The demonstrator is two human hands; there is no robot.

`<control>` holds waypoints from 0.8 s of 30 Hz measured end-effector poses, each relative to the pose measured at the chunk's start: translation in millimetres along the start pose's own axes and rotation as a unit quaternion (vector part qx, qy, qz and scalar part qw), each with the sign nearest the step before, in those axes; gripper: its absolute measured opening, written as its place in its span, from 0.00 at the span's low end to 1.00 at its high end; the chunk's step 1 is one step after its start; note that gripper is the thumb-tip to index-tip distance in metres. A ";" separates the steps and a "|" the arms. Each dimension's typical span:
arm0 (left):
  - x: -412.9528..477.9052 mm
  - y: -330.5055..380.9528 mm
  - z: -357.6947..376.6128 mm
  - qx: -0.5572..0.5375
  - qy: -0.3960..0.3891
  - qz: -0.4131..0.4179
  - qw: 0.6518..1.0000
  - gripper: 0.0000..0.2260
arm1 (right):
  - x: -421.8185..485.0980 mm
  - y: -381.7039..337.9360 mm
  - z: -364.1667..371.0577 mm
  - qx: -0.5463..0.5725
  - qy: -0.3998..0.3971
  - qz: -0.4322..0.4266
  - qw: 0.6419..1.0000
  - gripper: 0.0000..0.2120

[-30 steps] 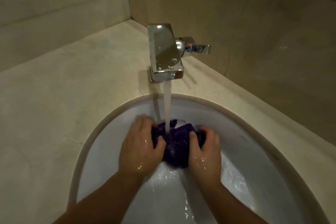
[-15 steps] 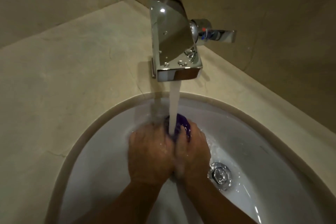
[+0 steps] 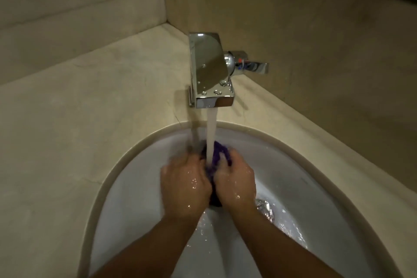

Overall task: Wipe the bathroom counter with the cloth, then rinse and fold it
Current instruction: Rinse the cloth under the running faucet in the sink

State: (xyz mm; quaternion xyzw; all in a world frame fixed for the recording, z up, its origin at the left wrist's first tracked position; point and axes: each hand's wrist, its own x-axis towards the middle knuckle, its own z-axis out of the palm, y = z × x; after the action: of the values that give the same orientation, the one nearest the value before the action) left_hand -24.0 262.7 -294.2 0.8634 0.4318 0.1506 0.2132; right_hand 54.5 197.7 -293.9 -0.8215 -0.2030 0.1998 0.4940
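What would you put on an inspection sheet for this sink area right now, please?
Surface: beige stone counter around a white sink, wet inside.
Job's things: purple cloth, bunched under the water stream.
Clutter: nothing seen.
Hands: left hand and right hand both grip the cloth, wet.
Cables: nothing seen.
Surroundings: chrome tap running; beige walls; drain beside the right wrist.

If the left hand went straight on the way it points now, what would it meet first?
The purple cloth, which the left hand grips; beyond it probably the water stream, though depth is unclear.
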 end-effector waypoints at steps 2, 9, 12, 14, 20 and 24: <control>-1.8 1.8 -14.6 -0.046 0.067 0.002 0.997 0.11 | -7.5 -13.8 -7.5 0.054 0.019 -0.047 0.997 0.08; -14.2 -27.2 -32.1 -0.076 0.052 0.082 0.992 0.11 | -29.9 11.3 -23.5 0.055 0.033 -0.068 0.996 0.10; -20.7 -24.9 -17.1 -0.075 -0.007 0.077 0.994 0.14 | -34.4 34.4 -13.8 -0.044 0.025 -0.038 0.998 0.14; -22.0 -21.2 -3.6 -0.091 -0.024 0.081 0.992 0.14 | -34.8 39.8 -5.1 -0.096 0.020 -0.061 0.993 0.24; -19.3 -24.2 19.3 -0.062 0.077 0.140 0.985 0.23 | -19.0 53.3 20.8 -0.278 0.061 -0.167 0.944 0.22; -10.2 -19.2 30.1 0.150 -0.032 0.099 0.983 0.25 | -2.4 57.6 20.2 -0.408 0.034 -0.197 0.891 0.14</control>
State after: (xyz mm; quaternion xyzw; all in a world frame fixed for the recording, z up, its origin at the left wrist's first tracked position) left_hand -29.7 257.5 -330.5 0.9284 0.3547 0.0774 0.0792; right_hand 49.6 186.4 -353.8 -0.9000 -0.4077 -0.0298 0.1512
